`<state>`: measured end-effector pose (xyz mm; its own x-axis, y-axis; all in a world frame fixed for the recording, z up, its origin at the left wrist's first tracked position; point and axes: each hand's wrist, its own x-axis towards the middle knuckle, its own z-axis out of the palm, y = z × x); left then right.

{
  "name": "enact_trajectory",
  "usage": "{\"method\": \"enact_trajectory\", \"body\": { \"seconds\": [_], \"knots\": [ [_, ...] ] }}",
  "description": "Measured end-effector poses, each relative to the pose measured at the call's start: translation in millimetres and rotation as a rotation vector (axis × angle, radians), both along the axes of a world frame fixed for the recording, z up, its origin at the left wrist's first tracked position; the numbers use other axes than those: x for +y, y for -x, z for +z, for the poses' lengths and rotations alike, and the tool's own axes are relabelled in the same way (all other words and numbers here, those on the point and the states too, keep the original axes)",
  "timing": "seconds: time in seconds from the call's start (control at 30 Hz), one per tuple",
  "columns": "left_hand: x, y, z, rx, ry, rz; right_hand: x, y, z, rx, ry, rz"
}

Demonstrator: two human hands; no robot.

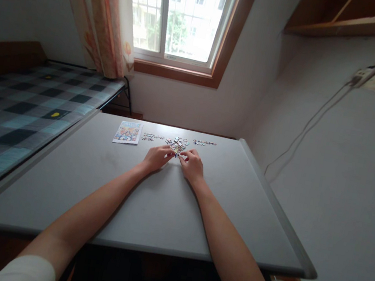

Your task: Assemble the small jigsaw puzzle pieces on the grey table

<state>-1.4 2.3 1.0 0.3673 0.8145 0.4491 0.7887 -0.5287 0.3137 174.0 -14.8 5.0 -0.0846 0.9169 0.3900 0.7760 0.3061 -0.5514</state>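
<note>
White spreads across the whole tabletop [162, 218], so the jigsaw pieces [177, 143] stand out from where I am: a loose, speckled heap near the far edge, tiny and knobbly, flecked with yellow, blue-green, reddish and dark bits, too small for me to read any picture on them. Just in front of the heap, the left hand [157, 158] and the right hand [191, 164] come nearly together, fingers curled, thumbs and fingertips pinched on a small dark-blue bit [176, 155] between them; whether it is one piece or several joined, I cannot tell. Thin, gap-edged strips of pieces lie left [152, 137] and right [205, 143] of the heap, and beyond the left strips rests a colourful printed sheet [128, 133].
</note>
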Motion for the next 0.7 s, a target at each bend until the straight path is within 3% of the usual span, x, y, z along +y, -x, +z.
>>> {"method": "enact_trajectory", "body": {
  "seconds": [0.7],
  "knots": [
    [-0.7,0.3,-0.5,0.023,-0.019,0.0,0.4,-0.7,-2.5,-0.031,0.005,-0.004]
  ]
}}
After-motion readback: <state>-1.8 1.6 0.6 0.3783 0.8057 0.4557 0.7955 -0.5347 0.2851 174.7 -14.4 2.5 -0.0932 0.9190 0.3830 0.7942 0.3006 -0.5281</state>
